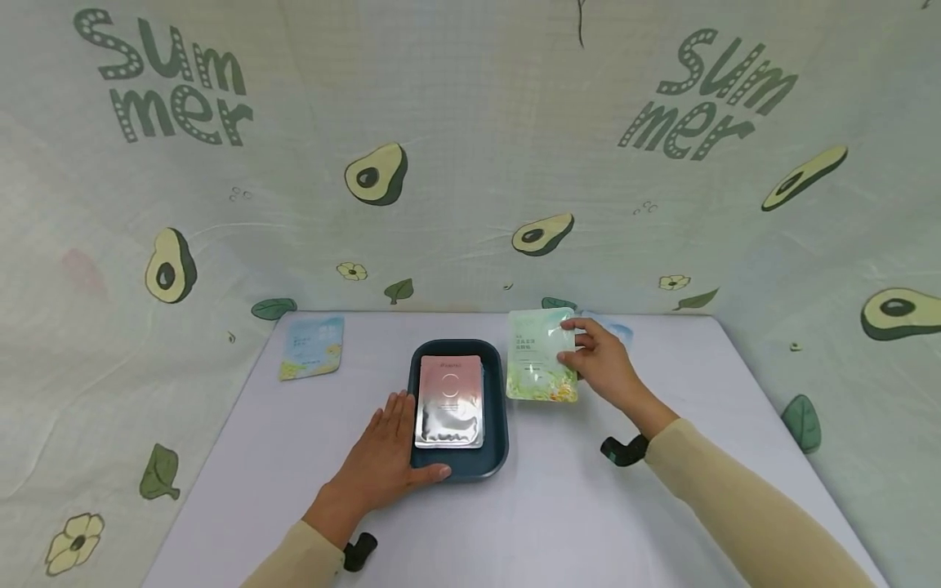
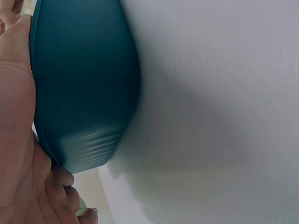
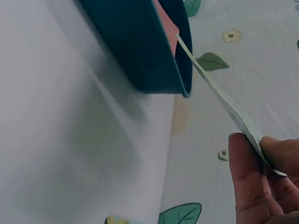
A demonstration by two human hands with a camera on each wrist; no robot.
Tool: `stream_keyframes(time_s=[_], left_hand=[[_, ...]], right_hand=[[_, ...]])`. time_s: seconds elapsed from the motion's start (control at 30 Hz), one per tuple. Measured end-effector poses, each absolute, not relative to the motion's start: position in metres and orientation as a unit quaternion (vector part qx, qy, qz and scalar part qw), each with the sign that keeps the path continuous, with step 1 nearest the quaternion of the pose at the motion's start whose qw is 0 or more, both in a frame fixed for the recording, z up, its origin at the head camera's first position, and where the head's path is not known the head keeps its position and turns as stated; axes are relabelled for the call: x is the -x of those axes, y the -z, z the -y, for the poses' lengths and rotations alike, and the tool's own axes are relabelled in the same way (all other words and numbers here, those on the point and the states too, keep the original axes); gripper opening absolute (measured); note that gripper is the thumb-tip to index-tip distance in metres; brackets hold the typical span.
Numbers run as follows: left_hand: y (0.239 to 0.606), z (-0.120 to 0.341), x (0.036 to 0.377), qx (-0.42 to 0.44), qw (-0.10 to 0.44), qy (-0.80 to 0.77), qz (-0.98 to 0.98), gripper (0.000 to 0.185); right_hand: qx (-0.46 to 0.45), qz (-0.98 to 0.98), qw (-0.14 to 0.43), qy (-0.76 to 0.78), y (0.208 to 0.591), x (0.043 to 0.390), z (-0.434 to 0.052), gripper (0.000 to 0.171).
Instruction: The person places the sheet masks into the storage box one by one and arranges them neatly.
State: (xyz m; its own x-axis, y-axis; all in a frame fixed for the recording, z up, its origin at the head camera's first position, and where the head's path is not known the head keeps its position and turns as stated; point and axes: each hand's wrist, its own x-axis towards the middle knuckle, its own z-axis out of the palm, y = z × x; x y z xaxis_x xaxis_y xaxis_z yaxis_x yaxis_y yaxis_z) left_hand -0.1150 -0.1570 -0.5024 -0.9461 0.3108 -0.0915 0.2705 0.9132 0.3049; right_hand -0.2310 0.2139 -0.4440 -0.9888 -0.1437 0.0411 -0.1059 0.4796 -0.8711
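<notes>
— Beige sleeves come in from the near edge of the counter point(image 1: 559, 523). What is the left hand point(image 1: 385, 457) doing?

— It lies flat against the near-left side of the teal tray point(image 1: 459, 474), fingers straight and released, the thumb along the tray's front rim. It presses or steadies the tray and holds nothing. The left wrist view shows the palm against the tray's outer wall.

— And inside the tray?

— A pink and silver sachet point(image 1: 450, 400) lies flat in it, long axis running away from the person.

— Further out?

— The right hand point(image 1: 599, 363) is just right of the tray, reaching forward with the forearm angled in from the right. Its fingers pinch the right edge of a green sachet point(image 1: 541, 355). That sachet stands tilted, its lower end near the counter, its long axis near to far, and it lies to the left of the fingers, right beside the tray's right rim. The right wrist view shows its far edge reaching over that rim.

— Anything beyond?

— A pale blue sachet point(image 1: 312, 347) lies well apart at the far left, and another is partly hidden behind the right hand. An avocado-print cloth point(image 1: 470, 163) hangs behind.
</notes>
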Motion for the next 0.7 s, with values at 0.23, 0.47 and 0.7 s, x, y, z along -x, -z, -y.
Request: stream_keyframes(time_s=[0.23,0.47,0.7], left_hand=[[0.501,0.156,0.115,-0.146,0.069,-0.125,-0.979,0.129],[0.500,0.156,0.116,-0.150,0.064,-0.118,-0.980,0.128],[0.500,0.155,0.115,-0.152,0.061,-0.113,-0.980,0.129]], right_hand=[[0.079,-0.839,0.046,0.536,0.438,0.222,-0.170,0.049],[0.086,-0.846,0.069,0.521,0.449,0.212,-0.115,0.046],[0.099,-0.855,0.070,0.505,0.465,0.210,-0.082,0.043]])
